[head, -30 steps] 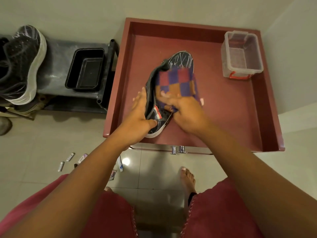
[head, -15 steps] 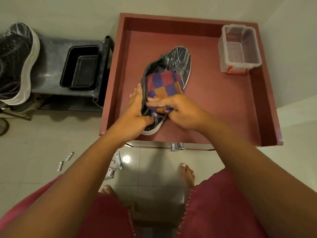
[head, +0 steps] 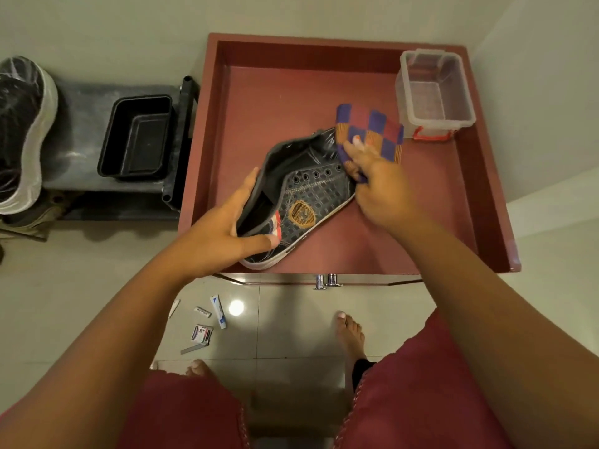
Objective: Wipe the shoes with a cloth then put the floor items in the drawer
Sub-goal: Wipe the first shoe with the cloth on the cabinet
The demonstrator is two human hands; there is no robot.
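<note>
Drawer [head: 207, 131]: open, red, fills the 12 o'clock half of the view; the shoe lies in its front part.
Shoe [head: 311, 202]: dark, toe toward 2 o'clock, heel toward 7 o'clock. Half a second ago the cloth covered its side; now the side with the gold badge shows bare.
Change: cloth has travelled from mid-shoe up to the toe end. Judged: one wiping stroke finishing, wiping step in progress.
Left hand [head: 220, 231]: thumb on the heel side, fingers along the collar at 9 o'clock of the shoe, spread wide and gripping the heel.
Right hand [head: 379, 186]: fingers curled, pinching the cloth at the toe.
Cloth [head: 372, 134]: checked purple and orange, at 2 o'clock of the shoe, touching the toe.
Clear box [head: 434, 92]: drawer's 1 o'clock corner, just beside the cloth.
Floor items [head: 207, 319]: small tubes and packets at 6 o'clock of the drawer, on the tiles, not yet put away.
</note>
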